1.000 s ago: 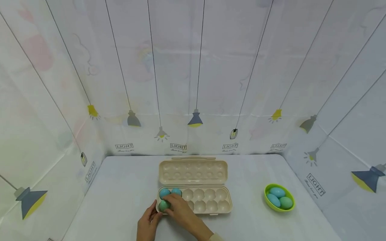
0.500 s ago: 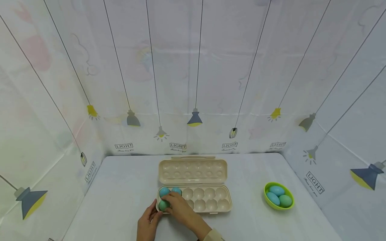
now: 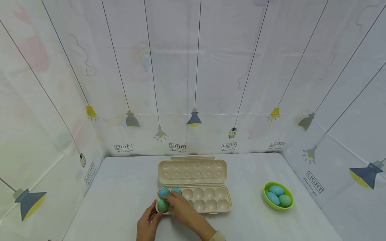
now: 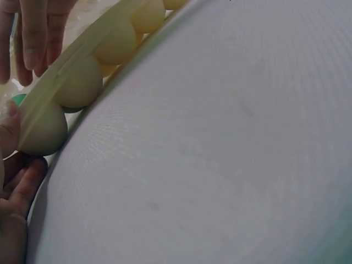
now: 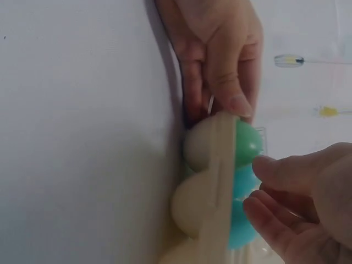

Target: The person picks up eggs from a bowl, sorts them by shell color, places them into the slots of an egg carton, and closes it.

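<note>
The beige egg tray (image 3: 210, 205) lies on the table (image 3: 247, 180) with its lid (image 3: 193, 171) folded back toward twelve o'clock, presumably so that each pocket is reachable from above. Three eggs fill its nine o'clock end: two blue eggs (image 3: 164, 192) in the far row and, between eight and nine, the green egg (image 3: 163, 206) in the near corner pocket. The left hand (image 3: 147, 221) grips that end from eight o'clock, probably to steady the light tray. The right hand (image 3: 182, 208) reaches in from four o'clock with a loose, fairly wide grip that holds nothing. A lime bowl (image 3: 278, 208) with three more eggs (image 3: 272, 198) stands well apart at three o'clock, perhaps to leave the hands room.

The left wrist view shows what the head view hides: the left thumb (image 4: 8, 129) up at the rim and fingers low beside the domed underside of the end pocket. The right wrist view shows the green egg seated, with the right thumb (image 5: 272, 170) close by; whether they touch cannot be told.
</note>
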A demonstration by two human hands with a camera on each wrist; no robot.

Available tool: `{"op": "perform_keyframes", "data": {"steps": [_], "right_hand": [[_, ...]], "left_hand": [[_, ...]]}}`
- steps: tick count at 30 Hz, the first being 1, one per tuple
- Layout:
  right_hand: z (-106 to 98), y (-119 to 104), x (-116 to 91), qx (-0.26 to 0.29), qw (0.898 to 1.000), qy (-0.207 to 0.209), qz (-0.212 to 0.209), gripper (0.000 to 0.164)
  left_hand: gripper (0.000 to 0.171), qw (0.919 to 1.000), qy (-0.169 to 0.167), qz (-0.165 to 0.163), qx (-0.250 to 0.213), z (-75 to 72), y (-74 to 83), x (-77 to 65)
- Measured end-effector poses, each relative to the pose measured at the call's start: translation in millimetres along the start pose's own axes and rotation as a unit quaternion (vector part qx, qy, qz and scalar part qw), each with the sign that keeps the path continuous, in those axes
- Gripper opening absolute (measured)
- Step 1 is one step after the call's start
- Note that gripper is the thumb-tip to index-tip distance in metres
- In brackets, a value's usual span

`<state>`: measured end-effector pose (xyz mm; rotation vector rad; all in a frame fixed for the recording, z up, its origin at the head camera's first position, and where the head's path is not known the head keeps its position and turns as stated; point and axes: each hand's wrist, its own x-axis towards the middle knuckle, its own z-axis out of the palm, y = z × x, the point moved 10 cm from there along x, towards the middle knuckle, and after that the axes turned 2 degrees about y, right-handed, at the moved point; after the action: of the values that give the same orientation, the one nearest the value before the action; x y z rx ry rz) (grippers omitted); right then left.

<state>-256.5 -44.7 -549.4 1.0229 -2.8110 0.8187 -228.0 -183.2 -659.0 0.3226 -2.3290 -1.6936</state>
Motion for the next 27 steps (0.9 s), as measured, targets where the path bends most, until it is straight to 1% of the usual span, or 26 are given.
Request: {"op": "perform_keyframes", "data": {"steps": [2, 5, 7, 9, 12, 16, 20, 24, 27], "right_hand": [[-10, -1, -4, 0.0, 1.0, 0.02, -0.015, 0.043], [-30, 0, -10, -0.008, 0.996, 0.073, -0.045, 0.039], [-44, 3, -15, -0.014, 0.993, 0.108, -0.055, 0.038], [-59, 8, -20, -0.021, 0.988, 0.143, -0.055, 0.038], [-81, 17, -27, -0.036, 0.981, 0.183, -0.048, 0.04], [-110, 30, -39, -0.053, 0.969, 0.236, -0.047, 0.042], [-134, 46, -53, -0.071, 0.958, 0.274, -0.035, 0.043], [-151, 61, -66, -0.097, 0.952, 0.291, -0.023, 0.046], [-160, 71, -73, -0.106, 0.949, 0.296, -0.017, 0.049]], "left_hand": [[0.061, 1.0, -0.001, -0.005, -0.001, 0.9, -1.7, 0.3], [0.062, 0.9998, -0.006, -0.016, -0.006, 2.7, -4.5, 1.5], [0.062, 0.9997, -0.009, -0.023, -0.007, 3.8, -6.2, 2.4], [0.061, 0.9995, -0.009, -0.029, -0.002, 3.8, -7.5, 3.0], [0.061, 0.9994, -0.006, -0.033, 0.006, 2.9, -8.3, 3.3], [0.061, 0.9994, -0.005, -0.032, 0.01, 1.9, -5.9, 2.5], [0.061, 0.9994, -0.008, -0.032, 0.008, 2.2, -3.4, 1.0], [0.062, 0.9994, -0.008, -0.031, 0.009, 2.2, -1.8, -0.2], [0.063, 0.9993, -0.009, -0.035, 0.009, 1.9, -1.1, -0.3]]}}
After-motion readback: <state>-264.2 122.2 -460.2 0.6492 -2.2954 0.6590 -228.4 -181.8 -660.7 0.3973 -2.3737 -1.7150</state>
